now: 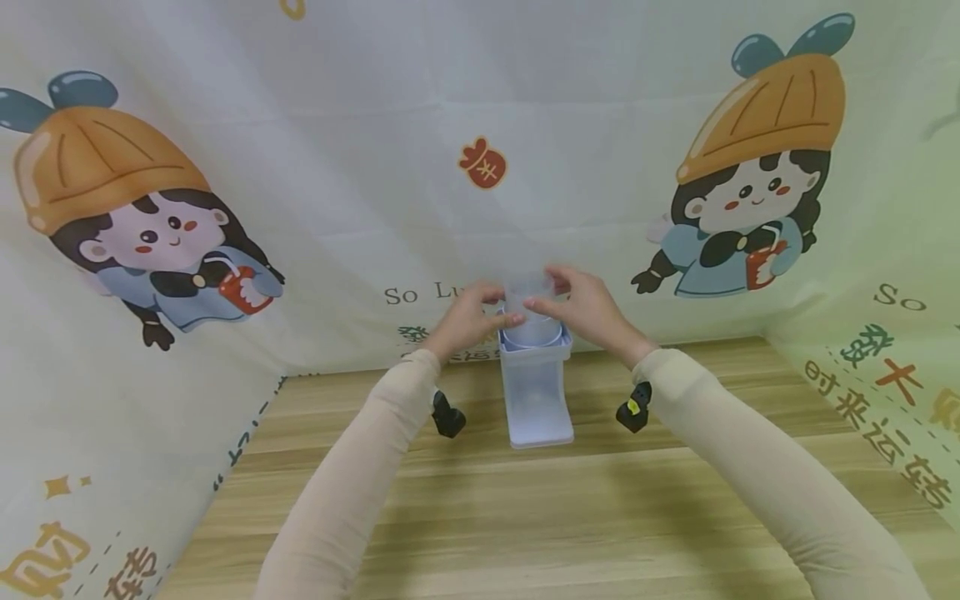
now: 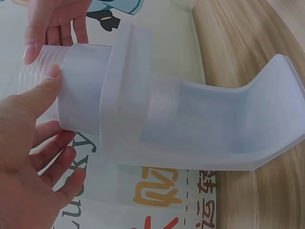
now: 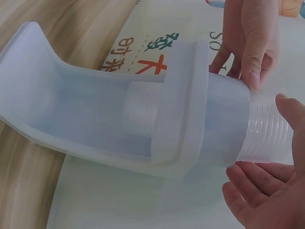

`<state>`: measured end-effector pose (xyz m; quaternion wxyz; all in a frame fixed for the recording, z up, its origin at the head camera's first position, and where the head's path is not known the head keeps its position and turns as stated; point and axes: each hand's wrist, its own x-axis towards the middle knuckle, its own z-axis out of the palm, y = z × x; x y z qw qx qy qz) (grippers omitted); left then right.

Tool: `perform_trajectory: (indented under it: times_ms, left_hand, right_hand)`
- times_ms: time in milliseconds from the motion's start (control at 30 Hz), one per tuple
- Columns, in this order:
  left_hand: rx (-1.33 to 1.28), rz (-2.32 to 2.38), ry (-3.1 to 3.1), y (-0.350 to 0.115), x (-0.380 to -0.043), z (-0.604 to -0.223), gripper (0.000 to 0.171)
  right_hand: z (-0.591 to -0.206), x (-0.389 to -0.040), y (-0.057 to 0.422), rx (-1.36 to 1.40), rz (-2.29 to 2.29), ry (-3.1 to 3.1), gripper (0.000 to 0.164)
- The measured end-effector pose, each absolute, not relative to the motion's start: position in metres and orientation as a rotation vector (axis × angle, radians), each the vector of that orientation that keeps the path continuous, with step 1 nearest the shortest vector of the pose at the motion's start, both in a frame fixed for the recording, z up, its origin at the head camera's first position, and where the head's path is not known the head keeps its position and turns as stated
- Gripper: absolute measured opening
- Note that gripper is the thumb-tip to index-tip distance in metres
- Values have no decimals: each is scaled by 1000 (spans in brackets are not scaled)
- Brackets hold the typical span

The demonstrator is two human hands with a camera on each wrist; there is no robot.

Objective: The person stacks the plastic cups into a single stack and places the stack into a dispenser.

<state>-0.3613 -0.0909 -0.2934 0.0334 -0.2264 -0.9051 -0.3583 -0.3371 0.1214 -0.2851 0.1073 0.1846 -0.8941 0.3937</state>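
A white plastic cup dispenser [image 1: 536,400] stands upright on the table, with a square collar [image 2: 126,95] and a smooth pale tube [image 3: 228,119] rising from it. Ribbed, clear plastic cups [image 3: 267,129] are nested in a stack that sticks out of the tube's top. From the left, my left hand [image 1: 471,317] holds the stack, its thumb on the ribs near the tube's rim and its other fingers around the far side. My right hand [image 1: 588,308] holds the stack from the right, thumb in front and fingers behind. The cups' lower part is hidden inside the tube.
Wood-grain table [image 1: 480,517] lies under the dispenser. A printed cloth [image 1: 375,167] hangs right behind it and along both sides. Black wrist devices [image 1: 447,417] hang below the two sleeves.
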Motion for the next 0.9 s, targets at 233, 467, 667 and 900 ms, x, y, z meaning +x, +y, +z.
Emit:
perform_trajectory:
  times_ms: [233,467,667,900]
  left_hand:
    - [-681,-1141,-2788,-91,-360,-297,62]
    - [-611,-1210,-2735,-92,-361,-296,64]
    - [-621,-1195,-2658,-91,-364,-294,57]
    - [-635,-1193,-2639,-91,-365,-297,57]
  right_hand:
    - [-292,-338,124,540,1177,-2651,79]
    - [-290,-338,129,568,1182,-2659,78]
    - [-289,-339,130,574,1180,-2623,71]
    - [-293,-340,130,590,1171,-2601,67]
